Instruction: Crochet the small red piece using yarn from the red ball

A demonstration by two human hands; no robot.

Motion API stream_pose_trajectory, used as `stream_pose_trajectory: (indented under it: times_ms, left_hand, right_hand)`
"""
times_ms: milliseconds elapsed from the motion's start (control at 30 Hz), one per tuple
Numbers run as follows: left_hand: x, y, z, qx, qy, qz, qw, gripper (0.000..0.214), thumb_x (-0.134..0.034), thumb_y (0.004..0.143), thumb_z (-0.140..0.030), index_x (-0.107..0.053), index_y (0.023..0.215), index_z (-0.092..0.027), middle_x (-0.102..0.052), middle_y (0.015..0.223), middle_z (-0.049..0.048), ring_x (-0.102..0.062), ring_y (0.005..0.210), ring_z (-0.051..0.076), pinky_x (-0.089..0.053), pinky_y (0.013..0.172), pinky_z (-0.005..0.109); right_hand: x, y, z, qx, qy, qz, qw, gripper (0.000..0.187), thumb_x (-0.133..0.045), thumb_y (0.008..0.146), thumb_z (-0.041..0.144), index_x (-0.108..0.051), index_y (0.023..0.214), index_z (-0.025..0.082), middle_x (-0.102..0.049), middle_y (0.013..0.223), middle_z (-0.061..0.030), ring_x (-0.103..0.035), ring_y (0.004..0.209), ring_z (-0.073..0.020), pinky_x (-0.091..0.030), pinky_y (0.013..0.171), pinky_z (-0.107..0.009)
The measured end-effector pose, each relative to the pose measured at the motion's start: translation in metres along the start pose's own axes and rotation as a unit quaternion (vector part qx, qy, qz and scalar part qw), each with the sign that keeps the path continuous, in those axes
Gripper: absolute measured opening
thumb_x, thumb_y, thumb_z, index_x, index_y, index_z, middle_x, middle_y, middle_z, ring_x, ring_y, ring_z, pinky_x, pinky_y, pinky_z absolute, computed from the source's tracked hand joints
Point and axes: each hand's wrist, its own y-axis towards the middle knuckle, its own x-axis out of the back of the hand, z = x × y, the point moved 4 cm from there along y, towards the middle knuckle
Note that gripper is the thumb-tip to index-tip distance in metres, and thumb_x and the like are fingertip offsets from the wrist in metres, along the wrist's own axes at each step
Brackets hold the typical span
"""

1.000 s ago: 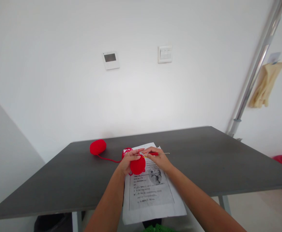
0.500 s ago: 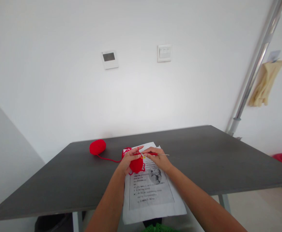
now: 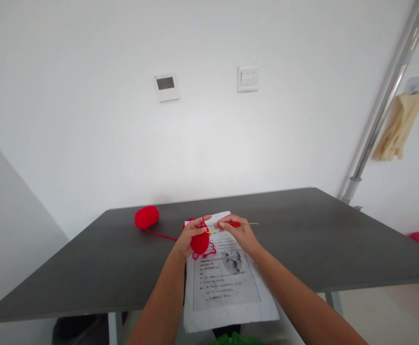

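Note:
A round red crochet piece [image 3: 200, 244] is pinched in my left hand [image 3: 188, 238], with red yarn running up over the forefinger. My right hand [image 3: 238, 232] is closed on the red handle of a crochet hook [image 3: 234, 224]; its metal shaft points left toward the piece, and the thin rear end sticks out to the right. A small yellow stitch marker [image 3: 209, 232] hangs at the edge of the piece. Loose red yarn dangles below it. From behind my left hand a strand leads to a red yarn ball [image 3: 146, 217] on the table.
Printed paper sheets [image 3: 231, 306] lie under my hands and overhang the front edge of the dark table [image 3: 313, 230]. A white wall with a switch panel [image 3: 248, 79] rises behind. Pale gloves [image 3: 401, 127] hang at the right beside a metal pipe [image 3: 382, 110].
My right hand with the crochet hook has shifted slightly right and up, and the hook lies at a different tilt. The crochet piece has turned a little in my left hand. The view has shifted slightly.

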Motion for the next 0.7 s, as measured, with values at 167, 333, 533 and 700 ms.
stream_pose_trajectory:
  times_ms: [167, 333, 533, 700]
  left_hand:
    - [0.005, 0.001, 0.002, 0.013, -0.025, 0.004, 1.0, 0.049, -0.072, 0.056, -0.012, -0.066, 0.104, -0.013, -0.068, 0.072, 0.0057, -0.062, 0.059, 0.013, -0.046, 0.053, 0.022]
    - [0.011, 0.004, 0.006, 0.022, -0.037, 0.011, 0.999, 0.045, -0.068, 0.059, -0.01, -0.065, 0.104, -0.012, -0.068, 0.071, 0.0066, -0.063, 0.059, 0.015, -0.045, 0.05, 0.022]
    - [0.011, 0.004, 0.006, 0.03, -0.039, 0.021, 0.999, 0.042, -0.067, 0.059, -0.01, -0.066, 0.101, -0.01, -0.066, 0.065, 0.006, -0.062, 0.058, 0.015, -0.044, 0.053, 0.022]
    - [0.009, 0.003, 0.004, 0.011, -0.055, 0.035, 0.998, 0.039, -0.067, 0.057, -0.013, -0.068, 0.095, -0.009, -0.062, 0.058, 0.0022, -0.055, 0.051, 0.011, -0.046, 0.058, 0.025]
  right_hand:
    - [0.0, 0.0, 0.003, 0.003, -0.017, 0.02, 1.0, 0.019, -0.067, 0.074, 0.036, -0.07, 0.077, 0.018, -0.071, 0.075, -0.0049, -0.065, 0.07, -0.017, -0.053, 0.068, -0.03]
    - [0.001, 0.0, -0.003, -0.009, 0.005, 0.032, 0.999, 0.018, -0.068, 0.074, 0.035, -0.07, 0.076, 0.018, -0.071, 0.074, -0.0046, -0.065, 0.072, -0.0167, -0.052, 0.069, -0.03]
    - [0.001, 0.001, -0.003, -0.028, 0.038, 0.03, 0.998, 0.02, -0.07, 0.072, 0.037, -0.07, 0.074, 0.018, -0.071, 0.073, -0.0043, -0.065, 0.069, -0.0168, -0.052, 0.068, -0.031]
    - [0.0, 0.001, 0.002, -0.022, 0.025, 0.042, 0.999, 0.02, -0.069, 0.072, 0.037, -0.07, 0.074, 0.018, -0.07, 0.073, -0.0044, -0.065, 0.07, -0.0171, -0.052, 0.068, -0.031]
